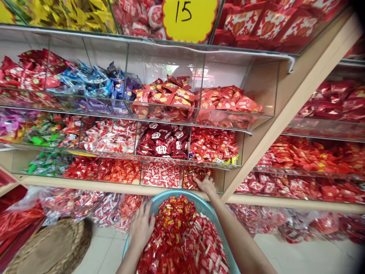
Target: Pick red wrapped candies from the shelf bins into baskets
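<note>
A light-blue plastic basin [205, 206] stands below the shelves, heaped with small wrapped candies. Red-and-gold candies [178, 219] lie on its left and back side, white-and-red ones [207, 239] on its right. My left hand [141, 225] is on the basin's left rim, its fingers bent over the edge. Over the lowest shelf, my right hand [207, 184] reaches past the basin into a clear compartment of dark red-and-gold candies [189, 178]. Its fingers are spread and touch the candies at the front edge; nothing shows between them.
Clear dividers [203, 76] split the shelves of wrapped candies. A slanting wooden upright [256, 152] stands close right of my right hand. Bagged candies [107, 209] lie beneath the bottom shelf board [114, 185]. A woven stool [48, 247] is at the lower left.
</note>
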### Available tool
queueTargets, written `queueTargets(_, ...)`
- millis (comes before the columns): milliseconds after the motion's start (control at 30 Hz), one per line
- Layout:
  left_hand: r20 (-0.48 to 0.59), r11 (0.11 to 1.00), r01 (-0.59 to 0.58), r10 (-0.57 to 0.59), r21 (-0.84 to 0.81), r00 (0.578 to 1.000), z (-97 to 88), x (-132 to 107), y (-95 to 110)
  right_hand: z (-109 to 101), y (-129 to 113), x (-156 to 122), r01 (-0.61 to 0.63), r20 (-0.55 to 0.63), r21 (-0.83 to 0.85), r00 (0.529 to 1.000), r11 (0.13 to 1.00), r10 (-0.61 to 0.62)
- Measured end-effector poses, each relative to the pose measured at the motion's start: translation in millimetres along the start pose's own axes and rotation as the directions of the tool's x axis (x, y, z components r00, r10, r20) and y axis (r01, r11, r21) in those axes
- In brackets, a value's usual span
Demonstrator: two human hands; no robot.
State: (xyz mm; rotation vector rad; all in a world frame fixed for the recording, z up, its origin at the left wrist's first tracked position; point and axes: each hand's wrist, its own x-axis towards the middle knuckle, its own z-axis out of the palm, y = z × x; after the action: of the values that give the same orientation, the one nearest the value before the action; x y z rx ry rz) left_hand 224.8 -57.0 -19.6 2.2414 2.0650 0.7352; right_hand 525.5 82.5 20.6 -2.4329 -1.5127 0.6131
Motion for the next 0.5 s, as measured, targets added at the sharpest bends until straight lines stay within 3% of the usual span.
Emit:
queueTargets(133, 0.002, 1.0, 0.005, -0.005, 0.011, 1.0, 0.4, 0.3, -0.3, -0.5, 0.8, 11.6, -0.13, 0.017, 0.068, 0.991, 0.989, 0.129)
queueTargets(367, -0.005, 1.0, -0.002, 0.002, 0.001, 1.0, 1.7, 0.6, -1.5, 5.4, -0.4, 7.4, -0.052, 0.03, -0.027, 0.998, 0.998, 0.053)
queueTargets(500, -0.005, 1.0, -0.003, 0.003, -0.007, 1.0, 2.1, 1.1, -1.5, 6.5, -1.1, 6.3, 0.01, 0.098, -0.066, 0.995, 0.998, -0.003)
